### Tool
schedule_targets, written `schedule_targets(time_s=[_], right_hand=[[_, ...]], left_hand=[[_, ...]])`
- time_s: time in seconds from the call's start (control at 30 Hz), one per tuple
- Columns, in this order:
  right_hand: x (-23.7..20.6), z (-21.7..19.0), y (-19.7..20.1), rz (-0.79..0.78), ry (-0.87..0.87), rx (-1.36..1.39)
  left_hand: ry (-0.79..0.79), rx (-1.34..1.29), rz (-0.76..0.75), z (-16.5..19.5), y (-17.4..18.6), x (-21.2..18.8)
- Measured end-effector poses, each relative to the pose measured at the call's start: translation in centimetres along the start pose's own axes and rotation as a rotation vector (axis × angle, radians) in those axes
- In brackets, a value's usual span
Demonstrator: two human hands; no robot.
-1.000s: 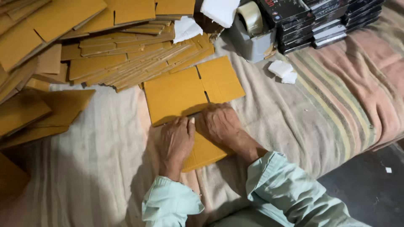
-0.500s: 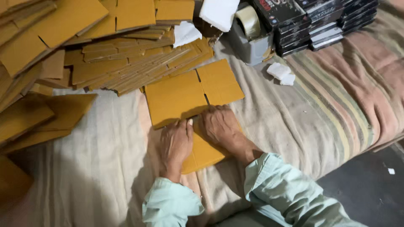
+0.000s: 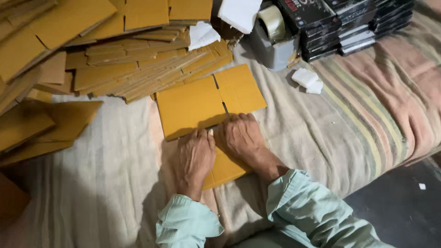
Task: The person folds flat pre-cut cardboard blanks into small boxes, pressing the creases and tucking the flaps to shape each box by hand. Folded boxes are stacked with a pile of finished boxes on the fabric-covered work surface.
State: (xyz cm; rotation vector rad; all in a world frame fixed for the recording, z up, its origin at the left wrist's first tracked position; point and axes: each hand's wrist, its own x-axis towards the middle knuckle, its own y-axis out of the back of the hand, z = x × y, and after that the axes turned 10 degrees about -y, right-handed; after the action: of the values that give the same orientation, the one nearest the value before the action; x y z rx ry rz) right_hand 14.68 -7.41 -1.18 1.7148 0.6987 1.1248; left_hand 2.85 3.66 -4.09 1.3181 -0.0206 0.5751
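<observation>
Yellow-brown flat cardboard box blank (image 3: 209,119) lay under both hands: left hand (image 3: 195,158) and right hand (image 3: 241,138) pressed open-palmed, side by side, along its fold. Soft striped bedding (image 3: 367,115) beneath could let the crease wander, and the cardboard stack (image 3: 138,73) just beyond the fingertips might slide onto it.

flat box blank (image 3: 202,103) — matt yellow cardboard | blanket (image 3: 358,105) — coarse striped cloth | tape roll (image 3: 271,21) — glossy

Bare cloth (image 3: 92,183) lies open left; stacked cardboard (image 3: 138,73) and tape dispenser (image 3: 275,46) crowd ahead.
</observation>
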Motion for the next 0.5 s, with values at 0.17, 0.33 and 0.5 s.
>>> schedule_targets(time_s=[0.17, 0.33, 0.5], right_hand=[[0.3, -0.1, -0.3, 0.084, 0.052, 0.286], [-0.1, 0.2, -0.2, 0.198, 0.102, -0.095], [0.4, 0.1, -0.7, 0.059, 0.053, 0.166]], left_hand=[[-0.082, -0.029, -0.048, -0.3, 0.9, -0.3], [0.098, -0.028, -0.198, 0.0, 1.3, 0.1], [-0.229, 0.035, 0.226, -0.1, 0.9, -0.1]])
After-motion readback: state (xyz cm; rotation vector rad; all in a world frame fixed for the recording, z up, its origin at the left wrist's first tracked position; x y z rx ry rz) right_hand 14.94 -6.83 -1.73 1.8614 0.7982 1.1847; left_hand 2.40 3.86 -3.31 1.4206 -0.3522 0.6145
